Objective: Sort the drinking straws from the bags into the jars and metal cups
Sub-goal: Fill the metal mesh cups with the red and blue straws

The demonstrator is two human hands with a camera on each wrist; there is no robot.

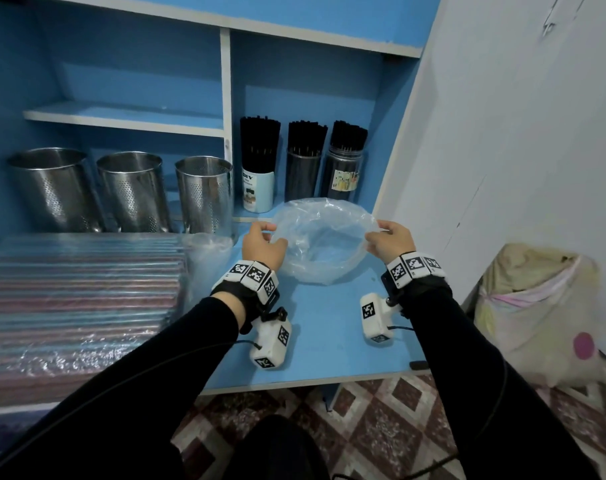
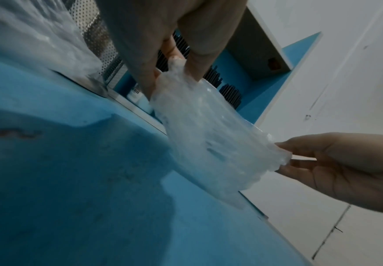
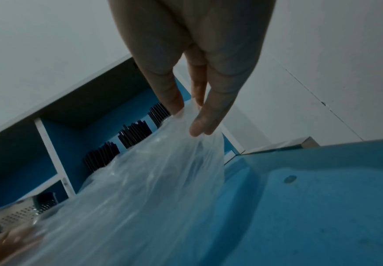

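Observation:
An empty clear plastic bag [image 1: 324,237] hangs stretched between my two hands above the blue desk [image 1: 329,341]. My left hand [image 1: 261,242] pinches its left edge, and in the left wrist view the bag [image 2: 208,136] is caught between thumb and fingers [image 2: 194,72]. My right hand [image 1: 388,239] pinches the right edge, seen as the bag [image 3: 151,189] under the fingertips [image 3: 199,126]. Three jars [image 1: 303,174] full of black straws [image 1: 260,140] stand in the right cubby. Three perforated metal cups [image 1: 131,192] stand in the left cubby and look empty.
A large clear bag of coloured straws [image 1: 76,299] lies flat on the desk's left side, its loose mouth [image 1: 208,251] beside my left hand. A white wall [image 1: 502,133] bounds the right. A stuffed sack [image 1: 537,313] sits on the tiled floor to the right.

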